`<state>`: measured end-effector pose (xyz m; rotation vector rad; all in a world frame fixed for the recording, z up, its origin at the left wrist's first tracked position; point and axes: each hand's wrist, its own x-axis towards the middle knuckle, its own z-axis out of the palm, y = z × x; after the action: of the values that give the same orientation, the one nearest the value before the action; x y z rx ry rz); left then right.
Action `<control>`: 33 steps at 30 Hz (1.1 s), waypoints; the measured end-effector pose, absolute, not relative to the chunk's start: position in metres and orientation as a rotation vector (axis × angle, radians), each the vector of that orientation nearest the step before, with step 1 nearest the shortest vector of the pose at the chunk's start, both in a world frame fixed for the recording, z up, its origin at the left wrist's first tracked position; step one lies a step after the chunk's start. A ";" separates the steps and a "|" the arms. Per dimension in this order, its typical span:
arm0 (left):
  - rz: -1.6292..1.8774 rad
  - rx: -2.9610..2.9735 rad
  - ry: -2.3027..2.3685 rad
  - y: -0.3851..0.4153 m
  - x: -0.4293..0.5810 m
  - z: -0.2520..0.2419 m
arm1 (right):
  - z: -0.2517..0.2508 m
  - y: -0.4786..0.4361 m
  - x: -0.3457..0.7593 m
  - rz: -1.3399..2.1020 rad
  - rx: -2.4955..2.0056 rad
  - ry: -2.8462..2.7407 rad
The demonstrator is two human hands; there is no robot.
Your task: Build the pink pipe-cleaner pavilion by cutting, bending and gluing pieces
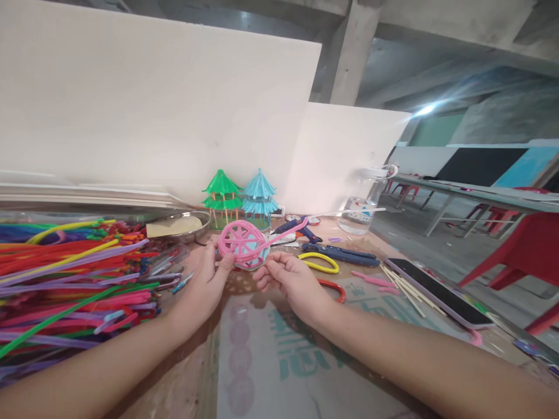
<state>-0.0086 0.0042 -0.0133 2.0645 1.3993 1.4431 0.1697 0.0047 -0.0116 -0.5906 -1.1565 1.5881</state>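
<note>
My left hand (209, 280) grips the left edge of a round pink pipe-cleaner piece (239, 241) with spokes like a wheel. Behind its lower right shows a light blue part (258, 251). A loose pink pipe-cleaner end sticks out from the piece to the upper right. My right hand (290, 279) is closed in a pinch just below and right of the wheel; what its fingertips hold, if anything, is too small to make out. Beyond the hands stand a green two-tiered pavilion model (221, 192) and a light blue one (259, 195).
Bundles of coloured pipe cleaners (65, 279) cover the left. On the right lie a glue gun (305, 230), blue-handled pliers (340, 254), scissors (321, 262), wooden sticks (404, 285) and a phone (439, 291). A clear water jug (358, 215) and a metal bowl (186, 227) stand farther back.
</note>
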 end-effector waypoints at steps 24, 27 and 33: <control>1.473 2.183 1.366 -0.001 -0.006 -0.009 | -0.010 0.004 0.170 1.308 -0.758 -1.277; 1.453 2.294 1.368 -0.003 -0.006 -0.007 | -0.010 0.001 0.170 1.329 -0.728 -1.326; 1.432 2.399 1.362 -0.006 -0.005 -0.005 | -0.011 -0.002 0.170 1.380 -0.749 -1.295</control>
<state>-0.0046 -0.0057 -0.0054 2.3992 1.3618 1.4317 0.1697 -0.0024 -0.0115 -0.7492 -1.2955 1.3796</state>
